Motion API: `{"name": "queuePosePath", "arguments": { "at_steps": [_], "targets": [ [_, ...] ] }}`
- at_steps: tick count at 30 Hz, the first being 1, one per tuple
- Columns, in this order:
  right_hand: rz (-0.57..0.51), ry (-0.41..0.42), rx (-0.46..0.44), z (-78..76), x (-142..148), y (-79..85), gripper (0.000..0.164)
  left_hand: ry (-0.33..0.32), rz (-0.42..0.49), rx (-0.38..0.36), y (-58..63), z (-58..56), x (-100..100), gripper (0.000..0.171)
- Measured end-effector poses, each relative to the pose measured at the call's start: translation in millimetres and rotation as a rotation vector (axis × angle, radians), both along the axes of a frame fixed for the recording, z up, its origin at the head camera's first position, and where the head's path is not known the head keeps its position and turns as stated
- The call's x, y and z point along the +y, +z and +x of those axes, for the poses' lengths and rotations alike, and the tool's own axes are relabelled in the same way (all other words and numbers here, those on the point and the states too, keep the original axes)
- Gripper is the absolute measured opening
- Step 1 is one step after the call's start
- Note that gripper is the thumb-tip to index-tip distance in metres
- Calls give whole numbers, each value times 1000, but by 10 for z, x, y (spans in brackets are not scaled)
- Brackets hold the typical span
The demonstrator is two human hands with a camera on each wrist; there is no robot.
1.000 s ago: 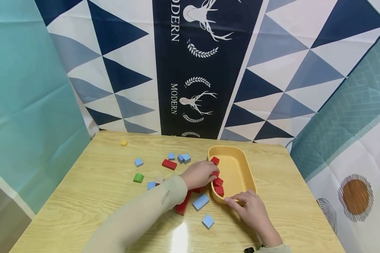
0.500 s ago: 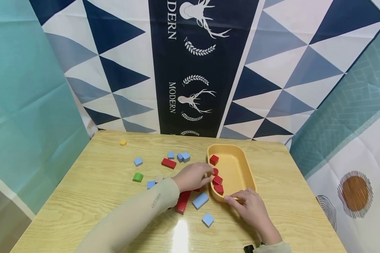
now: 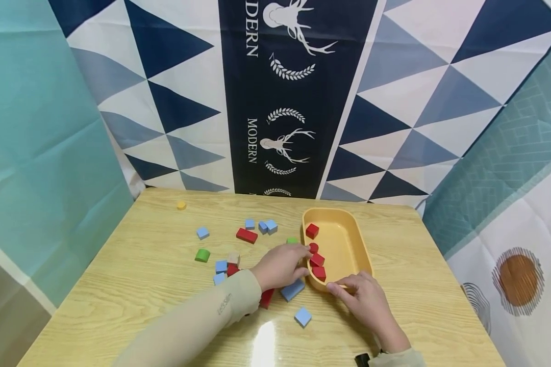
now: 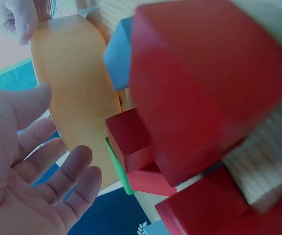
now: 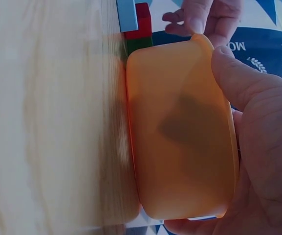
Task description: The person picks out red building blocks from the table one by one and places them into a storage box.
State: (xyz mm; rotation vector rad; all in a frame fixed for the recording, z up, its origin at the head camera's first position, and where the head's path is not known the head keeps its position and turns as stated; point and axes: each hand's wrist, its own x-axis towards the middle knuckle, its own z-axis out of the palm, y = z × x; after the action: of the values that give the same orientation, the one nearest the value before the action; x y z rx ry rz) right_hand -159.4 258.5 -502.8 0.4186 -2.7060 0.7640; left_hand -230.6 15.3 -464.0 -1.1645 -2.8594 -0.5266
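A yellow-orange plastic tray (image 3: 342,244) stands on the table, with several red blocks (image 3: 317,260) along its left side. A red round block (image 3: 314,247) lies among them. Over the tray's left rim reaches my left hand (image 3: 280,266), its fingertips beside the red blocks. In the left wrist view that hand's fingers (image 4: 77,166) are loosely bent and hold nothing. My right hand (image 3: 366,303) pinches the tray's near right rim; the right wrist view shows its thumb (image 5: 241,73) over the edge. Beneath my left hand a blue block (image 3: 293,289) and a long red block (image 3: 266,298) are partly covered.
Loose blocks lie left of the tray: a red bar (image 3: 246,235), several blue ones (image 3: 203,233), a green half-round (image 3: 202,255) and a natural-wood block (image 3: 233,259). A small yellow piece (image 3: 181,205) sits far left. A patterned cloth wall (image 3: 275,102) borders the table's back.
My left hand has drawn back and lowered from the tray's red blocks, leaving the round red one inside. A green block beside the tray has come into view. My right hand stays on the rim.
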Motion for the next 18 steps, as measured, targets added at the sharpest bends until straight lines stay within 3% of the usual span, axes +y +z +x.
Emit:
{"name": "queuePosePath", "arguments": {
  "at_steps": [4,10,18],
  "targets": [
    [-2,-2,-3,9,-9,0,18,6,23,19,-3,-39,16,38],
    [3,2,19,8,-11,2,18,14,49,-44,-47,-51,4,41],
    [7,7,34,-4,-15,11,17,31,72,-69,-59,-5,-10,41]
  ]
}}
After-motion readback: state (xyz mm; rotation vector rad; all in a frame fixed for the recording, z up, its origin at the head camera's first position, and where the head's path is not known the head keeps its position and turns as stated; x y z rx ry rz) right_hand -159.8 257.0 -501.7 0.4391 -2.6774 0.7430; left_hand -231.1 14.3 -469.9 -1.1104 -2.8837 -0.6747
